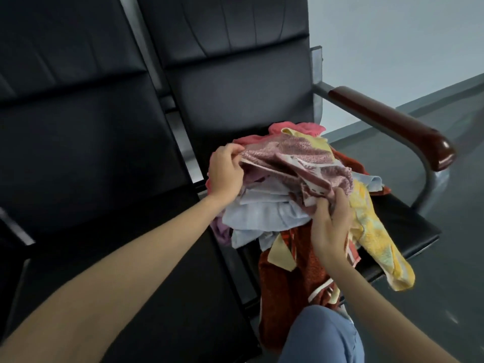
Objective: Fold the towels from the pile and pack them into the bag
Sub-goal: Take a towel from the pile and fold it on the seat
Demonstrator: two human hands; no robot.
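A pile of crumpled towels [264,216] lies on the right-hand black seat. On top is a dusty-pink towel [290,155] with a white patterned band. My left hand [226,170] pinches its left corner. My right hand [331,224] grips its near right edge. Beneath it lie pale blue towels, a yellow towel [374,231] hanging off the seat's front, a bright pink one [296,128] at the back, and a dark red towel [288,279] draping down over the front edge. No bag is in view.
Black padded seats [91,142] joined in a row fill the left and centre. A metal armrest with a brown wooden top [392,124] bounds the right seat. Grey floor [450,297] lies to the right. My blue-trousered knee [324,336] is below the pile.
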